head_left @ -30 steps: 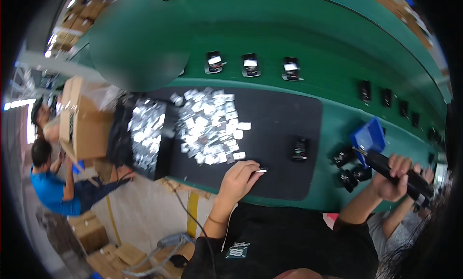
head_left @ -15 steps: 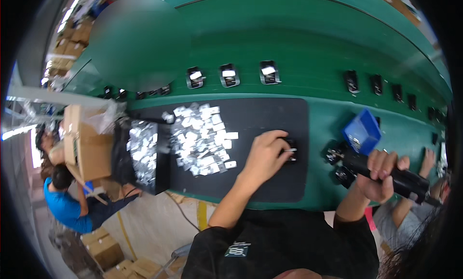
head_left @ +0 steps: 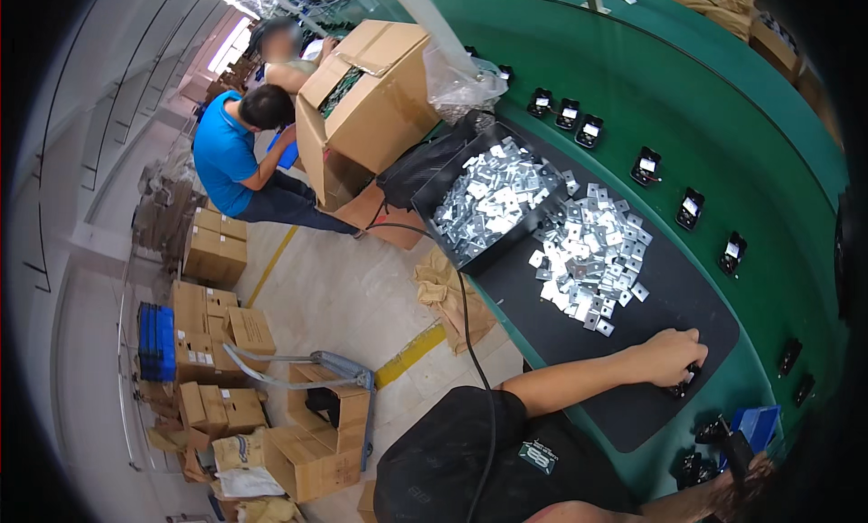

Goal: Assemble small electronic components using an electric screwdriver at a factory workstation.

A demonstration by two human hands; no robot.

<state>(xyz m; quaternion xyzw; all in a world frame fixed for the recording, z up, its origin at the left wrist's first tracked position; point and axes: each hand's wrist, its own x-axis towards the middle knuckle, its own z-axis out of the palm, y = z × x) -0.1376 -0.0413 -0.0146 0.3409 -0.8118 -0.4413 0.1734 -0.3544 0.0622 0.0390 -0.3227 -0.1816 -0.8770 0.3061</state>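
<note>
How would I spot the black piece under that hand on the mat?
Find the green bench, then the dark mat on it. At the mat's right-hand end, the left hand partly covers a small black part. Unlike the loose black parts nearby, it sits on the mat.

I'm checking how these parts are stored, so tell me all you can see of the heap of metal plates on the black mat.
The heap of plates is a loose jumble of small, flat, silvery, squarish pieces that look like bare metal; many show a dark hole. They overlap at varied angles, with a few strays at the edges. It lies on the black mat, close beside the black bin. The left hand is apart from it.
</note>
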